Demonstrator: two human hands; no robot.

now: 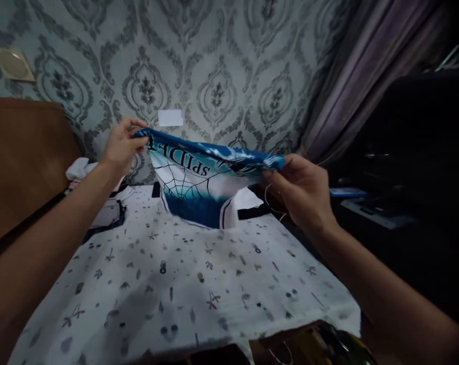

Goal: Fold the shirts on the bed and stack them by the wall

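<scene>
A blue and white shirt (191,187) with a spider web print and upside-down lettering is stretched between my two hands above the bed-like surface. At its upper left corner, my left hand (126,139) pinches the blue edge between thumb and fingers. My right hand (301,187) grips the opposite corner of that edge, slightly lower and nearer to me. The cloth hangs down from both grips, its dark-trimmed lower part close to or touching the white patterned sheet (199,299); I cannot tell which.
Folded dark and light clothes (107,217) lie on the left. A white cloth (249,198) is partly behind the shirt. A brown wooden panel (24,157) stands left, a purple-grey curtain (351,76) right. Dark furniture (415,152) borders the right side. Patterned wallpaper (218,66) covers the wall.
</scene>
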